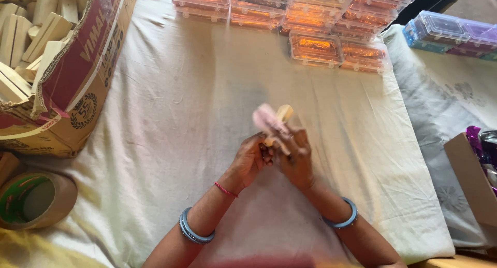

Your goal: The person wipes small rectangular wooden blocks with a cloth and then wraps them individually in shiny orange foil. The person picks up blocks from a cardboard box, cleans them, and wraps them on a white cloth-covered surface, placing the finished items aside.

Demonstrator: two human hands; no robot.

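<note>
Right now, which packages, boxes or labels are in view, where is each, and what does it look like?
Torn brown-and-red cardboard carton: upper left, filled with pale wooden blocks.
Clear plastic cases with orange contents: stacked along the top centre.
Blue and purple lidded plastic cases: top right.
Plain brown cardboard box: right edge.
Brown packing-tape roll: lower left.

- wooden piece: small, pale tan, block-like; tilted, upper end pointing up and to the right, lower end hidden between the fingers of both hands; held up above the white cloth, near the middle of the view.
- pink piece: soft-looking, light pink, blurred so its shape can't be told; sits just left of the wooden piece and touches or overlaps it, held at the fingertips.
- Both items are gripped together where the left hand and the right hand meet, clear of the cloth.
</note>
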